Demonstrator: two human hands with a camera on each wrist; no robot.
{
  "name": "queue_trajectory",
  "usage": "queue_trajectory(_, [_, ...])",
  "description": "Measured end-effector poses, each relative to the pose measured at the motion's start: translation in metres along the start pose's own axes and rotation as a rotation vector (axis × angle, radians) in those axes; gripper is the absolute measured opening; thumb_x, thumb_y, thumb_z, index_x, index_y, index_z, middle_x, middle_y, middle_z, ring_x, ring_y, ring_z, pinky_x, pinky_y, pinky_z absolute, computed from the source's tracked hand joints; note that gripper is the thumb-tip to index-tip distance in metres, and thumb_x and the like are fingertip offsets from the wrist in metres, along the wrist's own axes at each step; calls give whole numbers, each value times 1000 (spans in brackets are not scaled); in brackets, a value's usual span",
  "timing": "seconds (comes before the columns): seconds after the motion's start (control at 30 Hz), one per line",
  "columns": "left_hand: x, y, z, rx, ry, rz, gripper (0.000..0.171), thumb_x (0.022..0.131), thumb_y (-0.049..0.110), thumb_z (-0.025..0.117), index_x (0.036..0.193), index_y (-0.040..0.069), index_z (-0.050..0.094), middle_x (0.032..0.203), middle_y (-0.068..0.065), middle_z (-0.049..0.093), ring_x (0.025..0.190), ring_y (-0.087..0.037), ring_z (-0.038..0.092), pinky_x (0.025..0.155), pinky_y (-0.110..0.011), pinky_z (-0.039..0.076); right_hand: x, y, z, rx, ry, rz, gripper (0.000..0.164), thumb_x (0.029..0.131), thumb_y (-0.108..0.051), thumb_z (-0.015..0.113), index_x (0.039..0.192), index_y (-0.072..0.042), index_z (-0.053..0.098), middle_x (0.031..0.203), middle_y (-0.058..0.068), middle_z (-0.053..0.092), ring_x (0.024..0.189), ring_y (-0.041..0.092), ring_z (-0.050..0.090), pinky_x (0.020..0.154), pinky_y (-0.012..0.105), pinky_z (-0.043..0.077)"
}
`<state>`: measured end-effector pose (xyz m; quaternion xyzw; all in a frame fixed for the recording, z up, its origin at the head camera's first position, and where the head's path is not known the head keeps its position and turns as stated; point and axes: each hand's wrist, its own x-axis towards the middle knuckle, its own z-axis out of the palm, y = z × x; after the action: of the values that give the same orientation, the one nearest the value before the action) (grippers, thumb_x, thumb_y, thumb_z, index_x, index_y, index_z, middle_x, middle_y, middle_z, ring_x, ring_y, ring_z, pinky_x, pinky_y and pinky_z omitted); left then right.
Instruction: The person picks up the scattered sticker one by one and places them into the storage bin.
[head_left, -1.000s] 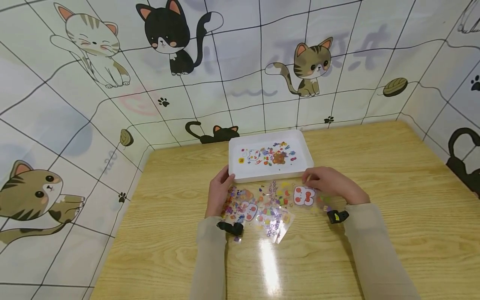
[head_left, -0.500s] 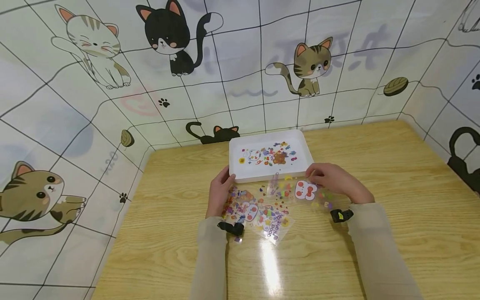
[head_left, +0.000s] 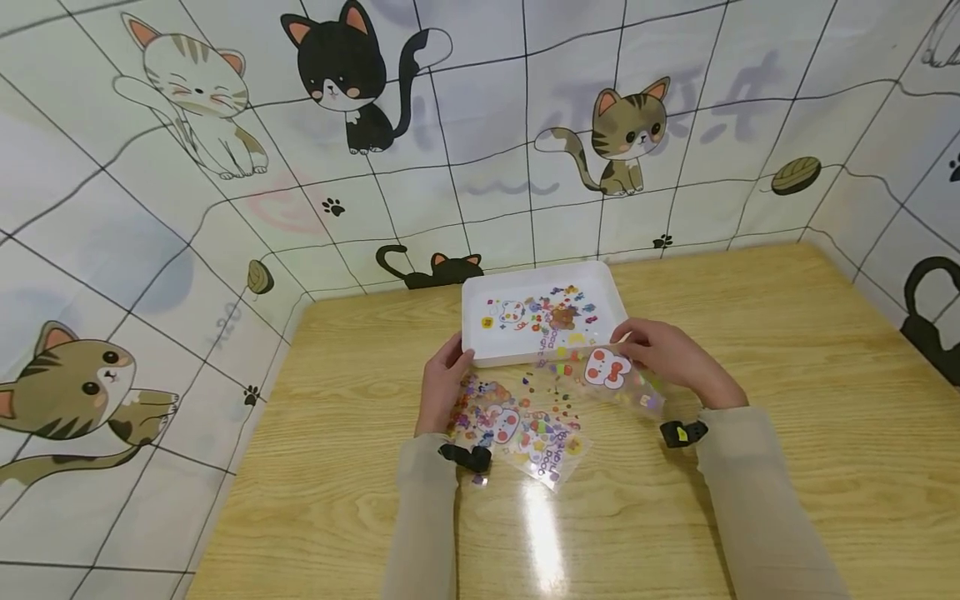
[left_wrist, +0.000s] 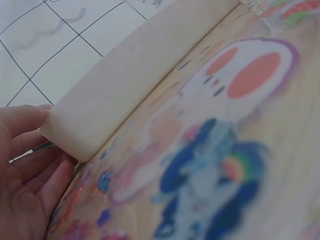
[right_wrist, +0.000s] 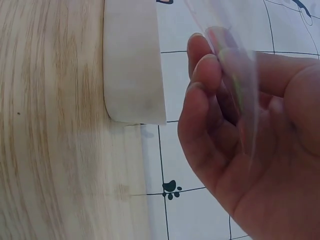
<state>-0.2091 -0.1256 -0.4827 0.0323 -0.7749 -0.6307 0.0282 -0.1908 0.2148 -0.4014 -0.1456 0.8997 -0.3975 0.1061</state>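
At the front left corner of the white tray (head_left: 510, 358), my left hand (head_left: 441, 385) grips the rim and side, and the left wrist view has its fingers around that corner. My right hand (head_left: 667, 357) pinches a clear sticker sheet (head_left: 607, 368) near its upper edge. This sheet carries a white cartoon face with a red bow. It is tilted above the table, and its left end overlaps the tray's front rim. In the right wrist view the sheet (right_wrist: 237, 85) is seen nearly edge-on between thumb and fingers. Small colourful stickers (head_left: 561, 317) lie inside the tray.
More clear sticker sheets (head_left: 543, 450) and scattered small stickers lie on the wooden table (head_left: 337, 500) in front of the tray. A cloth wall (head_left: 510, 125) with printed cats stands right behind the tray. Each wrist wears a black band (head_left: 684, 432).
My right hand has lifted the sticker sheet off the others and moved it slightly toward the tray, so its left end now overlaps the rim. The left hand stays at the tray corner.
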Motion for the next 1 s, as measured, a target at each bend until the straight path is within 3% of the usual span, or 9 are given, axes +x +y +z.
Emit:
queue_trajectory(0.27, [0, -1, 1, -5, -7, 9, 44, 89, 36, 53, 131, 27, 46, 128, 11, 47, 118, -8, 42, 98, -33, 35, 3, -2, -1, 45, 64, 21, 20, 94, -21, 46, 108, -10, 54, 79, 8, 56, 67, 26, 51, 53, 30, 44])
queue_trajectory(0.6, [-1, 0, 1, -2, -6, 10, 42, 90, 32, 52, 131, 28, 46, 129, 11, 47, 117, -6, 42, 97, -32, 35, 12, -5, -1, 68, 68, 26, 24, 95, -22, 43, 113, -11, 53, 86, 8, 58, 69, 24, 52, 53, 32, 45])
queue_trajectory(1.0, [-2, 1, 1, -6, 2, 16, 42, 90, 32, 52, 131, 26, 46, 128, 10, 48, 117, -8, 42, 97, -34, 35, 33, -16, -8, -53, 50, -46, 26, 94, -16, 42, 116, -9, 54, 96, 8, 60, 74, 20, 54, 60, 31, 45])
